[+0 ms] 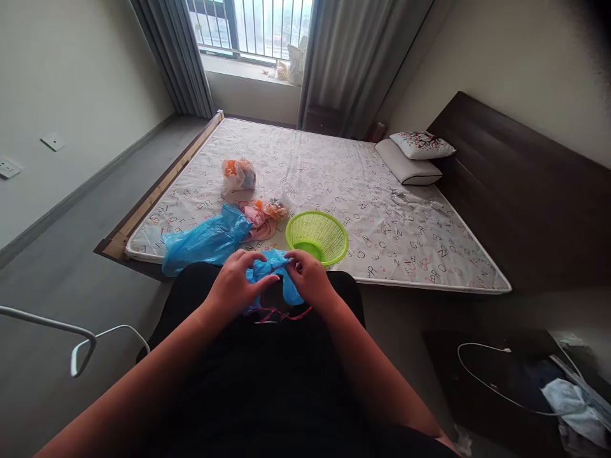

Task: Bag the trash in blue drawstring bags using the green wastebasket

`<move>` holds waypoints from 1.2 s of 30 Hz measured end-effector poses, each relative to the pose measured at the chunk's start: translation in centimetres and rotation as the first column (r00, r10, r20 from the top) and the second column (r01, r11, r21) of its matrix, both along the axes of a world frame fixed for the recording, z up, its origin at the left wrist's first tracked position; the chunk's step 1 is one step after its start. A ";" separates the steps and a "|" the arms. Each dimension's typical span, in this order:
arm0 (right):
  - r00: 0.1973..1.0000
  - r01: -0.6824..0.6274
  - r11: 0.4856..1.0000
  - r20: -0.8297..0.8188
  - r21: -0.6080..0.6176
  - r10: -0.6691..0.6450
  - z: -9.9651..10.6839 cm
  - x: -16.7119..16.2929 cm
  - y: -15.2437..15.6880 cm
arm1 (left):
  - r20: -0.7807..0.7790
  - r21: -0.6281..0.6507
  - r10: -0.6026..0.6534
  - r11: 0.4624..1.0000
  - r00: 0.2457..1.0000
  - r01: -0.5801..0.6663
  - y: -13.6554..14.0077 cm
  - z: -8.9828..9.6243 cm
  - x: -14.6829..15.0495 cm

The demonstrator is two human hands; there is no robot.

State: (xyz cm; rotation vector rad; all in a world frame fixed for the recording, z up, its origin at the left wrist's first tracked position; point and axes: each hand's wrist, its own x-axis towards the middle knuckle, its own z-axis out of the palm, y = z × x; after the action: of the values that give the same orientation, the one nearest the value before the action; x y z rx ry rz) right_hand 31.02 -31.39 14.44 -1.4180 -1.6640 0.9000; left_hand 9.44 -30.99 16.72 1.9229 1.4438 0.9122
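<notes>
A crumpled blue plastic bag [274,259] is bunched between my two hands, above my lap. My left hand [236,283] curls around its left part, thumb and forefinger slightly apart. On the other side my right hand [309,275] pinches the film between thumb and fingers. Pinkish-red strings [281,313] hang below the bag. Just beyond my right hand stands a green plastic basket [329,230] on the mattress. Left of it lie a larger blue plastic bag [207,238] and a pink cloth [261,228].
Clear bags with orange contents [238,175] sit on the patterned mattress [382,235]. Pillows [410,162] lean near the dark headboard [515,152]. At left, a bent metal rod [57,324] juts out. A white cable [482,381] trails over the dark surface at lower right.
</notes>
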 end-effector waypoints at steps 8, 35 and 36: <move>0.993 -0.095 0.994 0.065 -0.062 0.099 1.9 2.9 0.6 | -0.146 -0.053 -0.151 0.988 0.978 0.144 2.5 -0.2 -2.2; 0.935 -0.213 0.964 -0.319 -0.162 0.153 2.7 -1.1 -0.3 | 0.635 -0.488 0.132 0.832 0.761 0.263 2.5 1.2 -3.6; 0.920 -0.205 0.963 -0.371 -0.173 0.129 2.5 -1.2 -0.3 | 0.640 -0.487 0.132 0.831 0.757 0.267 2.5 1.1 -3.6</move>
State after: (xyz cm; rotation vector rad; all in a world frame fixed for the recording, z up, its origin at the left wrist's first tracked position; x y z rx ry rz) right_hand 29.81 -31.70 16.97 -1.1663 -1.4584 1.3780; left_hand 5.80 -28.49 17.84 1.0454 1.0283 0.8761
